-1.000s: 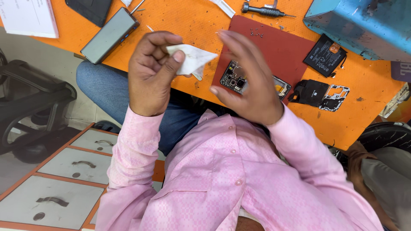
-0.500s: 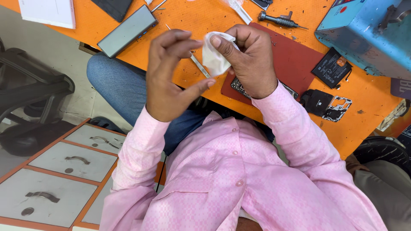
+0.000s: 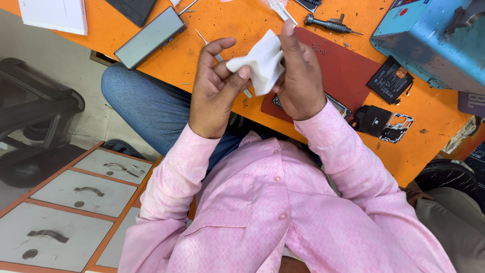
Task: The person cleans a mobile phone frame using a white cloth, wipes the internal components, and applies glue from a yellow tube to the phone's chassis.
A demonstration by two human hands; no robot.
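Item 1: small white crumpled cloth wipe (image 3: 256, 63), held up above the orange work table (image 3: 242, 23), between both hands. Left hand (image 3: 214, 91) w/ thumb and fingers closed on the wipe's left end. Right hand (image 3: 300, 76) closed on the wipe's right side, forefinger straight up along it.

Item 2: dark red rectangular rubber mat (image 3: 348, 71) on table, partly under right hand. Opened phone body (image 3: 337, 105) on mat's near edge, mostly hidden by right wrist.

Item 3: thin metal tweezers (image 3: 211, 45), flat on table, just behind left hand.

Item 4: grey slab-shaped phone (image 3: 149, 38), face down, near table's left edge.

Item 5: black-handled precision screwdriver (image 3: 331, 24), beyond the mat.

Item 6: black flat battery pack (image 3: 389, 81), right of mat; black phone parts w/ camera frame (image 3: 384, 124) nearer the table's front edge.

Item 7: blue metal machine housing (image 3: 429, 35), far right corner.

Item 8: grey drawer unit w/ metal handles (image 3: 76, 202), orange-framed, on floor to the left.
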